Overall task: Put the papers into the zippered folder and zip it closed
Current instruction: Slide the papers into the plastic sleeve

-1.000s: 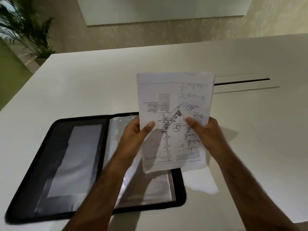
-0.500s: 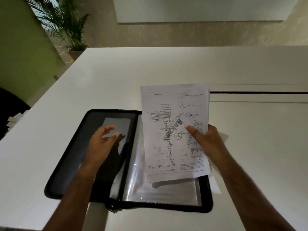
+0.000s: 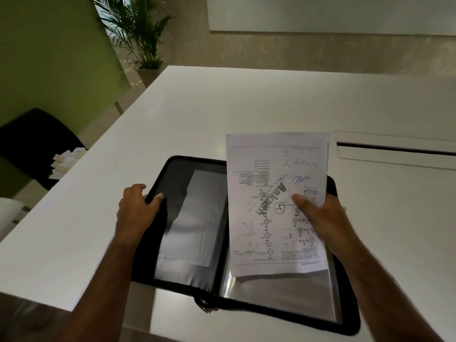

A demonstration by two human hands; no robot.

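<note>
A black zippered folder (image 3: 177, 174) lies open on the white table (image 3: 197, 114) near its front edge. Its left half shows a clear pocket, its right half clear plastic sleeves (image 3: 283, 292). My left hand (image 3: 137, 211) grips the folder's left edge, thumb on the inside. My right hand (image 3: 318, 218) holds a stack of printed papers (image 3: 269, 193) upright over the right half, thumb on the front sheet. The papers hide most of the right half's upper part.
A long cable slot (image 3: 394, 150) runs across the table to the right of the papers. A black chair (image 3: 34, 139) with small white cards (image 3: 64, 164) stands left of the table. A potted palm (image 3: 140, 33) is at the back left.
My left hand let go of the papers, moved left over the folder and now grips its left edge. My right hand alone keeps the papers. The view has shifted left.
</note>
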